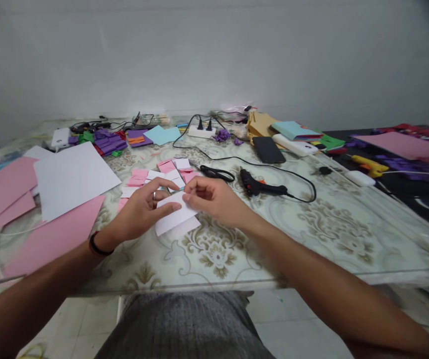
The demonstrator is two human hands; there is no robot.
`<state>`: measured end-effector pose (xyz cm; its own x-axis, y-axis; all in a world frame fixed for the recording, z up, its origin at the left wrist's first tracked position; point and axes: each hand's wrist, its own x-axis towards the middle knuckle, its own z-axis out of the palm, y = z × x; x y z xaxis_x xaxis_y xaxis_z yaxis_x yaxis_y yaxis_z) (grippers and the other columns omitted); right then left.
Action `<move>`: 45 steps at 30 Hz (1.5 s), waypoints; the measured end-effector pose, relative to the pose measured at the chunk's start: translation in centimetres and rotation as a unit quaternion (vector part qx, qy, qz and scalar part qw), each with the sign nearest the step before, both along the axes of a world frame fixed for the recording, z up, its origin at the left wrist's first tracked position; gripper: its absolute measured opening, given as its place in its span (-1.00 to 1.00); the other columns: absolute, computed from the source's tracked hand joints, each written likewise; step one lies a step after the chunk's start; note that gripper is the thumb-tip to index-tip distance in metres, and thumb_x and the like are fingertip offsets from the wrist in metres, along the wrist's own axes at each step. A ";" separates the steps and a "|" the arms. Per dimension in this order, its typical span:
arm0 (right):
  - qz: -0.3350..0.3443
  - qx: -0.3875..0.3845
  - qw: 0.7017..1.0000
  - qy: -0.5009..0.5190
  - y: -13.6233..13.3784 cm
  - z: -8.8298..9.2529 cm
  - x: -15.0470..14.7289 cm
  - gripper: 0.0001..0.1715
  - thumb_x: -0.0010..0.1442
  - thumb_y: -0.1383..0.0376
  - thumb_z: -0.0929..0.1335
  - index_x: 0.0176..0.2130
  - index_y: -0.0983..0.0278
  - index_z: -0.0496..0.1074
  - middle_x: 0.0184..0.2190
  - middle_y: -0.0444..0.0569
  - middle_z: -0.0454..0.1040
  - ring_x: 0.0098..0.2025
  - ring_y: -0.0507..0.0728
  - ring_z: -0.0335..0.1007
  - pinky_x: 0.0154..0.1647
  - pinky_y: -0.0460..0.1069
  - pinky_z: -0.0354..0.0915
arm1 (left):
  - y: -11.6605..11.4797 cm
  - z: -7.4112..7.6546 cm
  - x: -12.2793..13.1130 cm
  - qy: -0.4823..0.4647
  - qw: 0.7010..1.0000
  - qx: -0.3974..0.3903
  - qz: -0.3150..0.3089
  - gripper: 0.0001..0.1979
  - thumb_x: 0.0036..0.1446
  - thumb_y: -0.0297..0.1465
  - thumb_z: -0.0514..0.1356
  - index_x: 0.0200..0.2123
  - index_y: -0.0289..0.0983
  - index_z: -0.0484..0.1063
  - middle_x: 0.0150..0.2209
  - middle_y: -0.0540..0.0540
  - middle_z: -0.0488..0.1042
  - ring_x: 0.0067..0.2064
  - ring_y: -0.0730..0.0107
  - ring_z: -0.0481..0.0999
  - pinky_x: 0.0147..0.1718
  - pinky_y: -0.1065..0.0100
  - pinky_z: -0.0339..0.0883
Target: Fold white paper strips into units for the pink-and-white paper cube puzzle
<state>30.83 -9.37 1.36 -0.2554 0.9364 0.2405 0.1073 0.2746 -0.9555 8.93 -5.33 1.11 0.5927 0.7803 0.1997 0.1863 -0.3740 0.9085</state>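
A small rectangle of white paper (177,215) lies between my two hands, over the near middle of the table. My left hand (141,209), with a ring and a dark wristband, presses its thumb on the paper's left side, fingers curled behind the far edge. At the upper right corner, my right hand (214,199) pinches the paper between thumb and fingers. A thin bluish strip shows between the fingertips of both hands; its kind is unclear. Another white sheet (184,228) lies beneath. Just beyond are cut pink pieces (138,177) and black-handled scissors (217,173).
A black glue gun (261,184) lies right of my hands, its cord looping toward a white power strip (202,131). Large white (76,179) and pink sheets (55,237) cover the left side. A black phone (269,149) and yellow glue gun (369,164) are to the right.
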 end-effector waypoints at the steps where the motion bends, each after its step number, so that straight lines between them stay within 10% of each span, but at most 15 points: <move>1: -0.010 0.003 1.000 0.005 0.1 0.0 0.2 -0.68 0.18 0.09 0.48 -0.33 0.27 0.42 -0.48 -0.20 0.31 -0.45 0.00 0.17 -0.40 -0.06 0.15 | 0.1 0.0 0.0 0.001 1.000 -0.009 0.004 -0.62 0.17 -0.22 0.39 -0.02 -0.25 0.46 -0.45 0.07 0.37 -0.49 0.51 0.26 -0.55 0.48 0.09; 11: -0.012 0.037 0.998 -0.054 0.0 0.1 0.2 -0.80 0.25 0.18 0.43 -0.22 0.27 0.46 -0.39 -0.14 0.43 -0.38 0.03 0.30 -0.34 -0.06 0.26 | 0.1 1.2 -0.3 0.072 0.995 0.065 0.006 -0.70 0.29 -0.22 0.22 -0.41 -0.29 0.50 -0.50 0.04 0.40 -0.46 0.48 0.28 -0.49 0.42 0.11; 17: 0.087 0.133 0.979 -0.129 -0.1 1.1 1.9 -0.34 0.17 0.31 0.51 0.23 0.12 0.41 0.24 0.05 0.40 0.19 0.21 0.39 0.13 0.08 0.41 | 0.8 0.9 -0.4 -0.005 0.997 -0.058 0.051 -0.78 0.27 -0.26 0.21 -0.10 -0.24 0.54 -0.53 0.08 0.31 -0.52 0.46 0.23 -0.54 0.41 0.04; 22: 0.049 0.179 0.973 -0.136 0.0 1.3 1.8 -0.68 0.26 0.29 0.46 0.03 0.16 0.60 0.08 0.05 0.58 0.15 0.23 0.47 0.08 0.08 0.44 | 0.8 0.9 -0.2 -0.055 0.987 -0.140 0.064 -0.81 0.18 -0.35 0.25 -0.13 -0.21 0.55 -0.55 0.06 0.31 -0.56 0.45 0.27 -0.61 0.43 0.06; 29: -0.033 0.162 0.980 -0.116 -0.1 1.0 1.0 -0.76 0.35 0.20 0.40 -0.16 0.22 0.67 -0.16 0.02 0.69 -0.11 0.18 0.55 -0.07 0.06 0.41 | 0.3 1.1 0.1 -0.108 0.965 -0.237 -0.039 -0.58 0.32 -0.02 0.13 -0.08 -0.26 0.48 -0.38 -0.13 0.61 -0.41 0.18 0.66 -0.32 0.13 0.60; 45: -0.033 0.200 0.972 -0.118 -0.3 1.3 1.1 -0.84 0.29 0.24 0.43 -0.18 0.16 0.67 -0.14 0.02 0.66 -0.05 0.20 0.57 0.14 0.15 0.40 | 0.3 1.2 -0.1 -0.058 0.985 -0.159 -0.024 -0.71 0.21 -0.22 0.33 -0.07 -0.25 0.47 -0.51 0.02 0.53 -0.48 0.37 0.56 -0.47 0.39 0.43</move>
